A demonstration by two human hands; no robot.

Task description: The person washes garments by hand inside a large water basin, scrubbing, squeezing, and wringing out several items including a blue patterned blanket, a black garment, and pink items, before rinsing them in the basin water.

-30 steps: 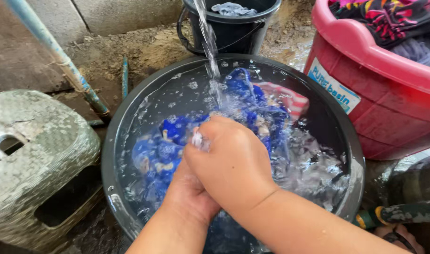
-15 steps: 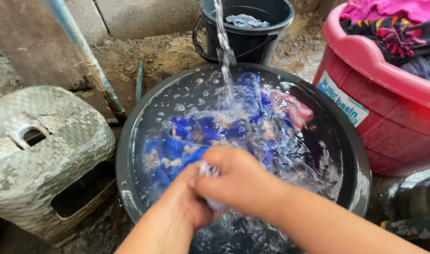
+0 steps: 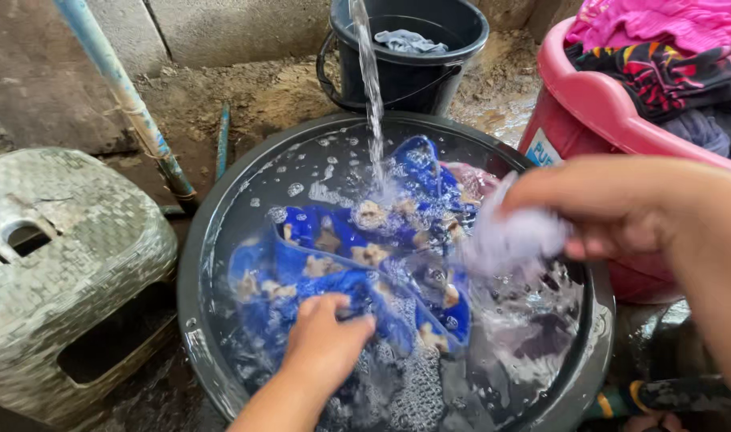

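We had the blue patterned garment lying soaked in the dark grey round basin, which was full of soapy water. Our left hand pressed down on its near edge, fingers curled onto the cloth. Our right hand was lifted above the basin's right side, fingers closed on a small pale wet cloth, blurred. A pinkish striped piece sat in the water at the far side. A water stream fell into the basin just by the blue garment.

Red tub touching the basin's right rim: white-and-blue rectangular label on its side, mostly hidden; pink and dark patterned clothes piled inside. Black bucket behind the basin held a grey cloth. Grey woven plastic stool on the left, blue pipe behind it.
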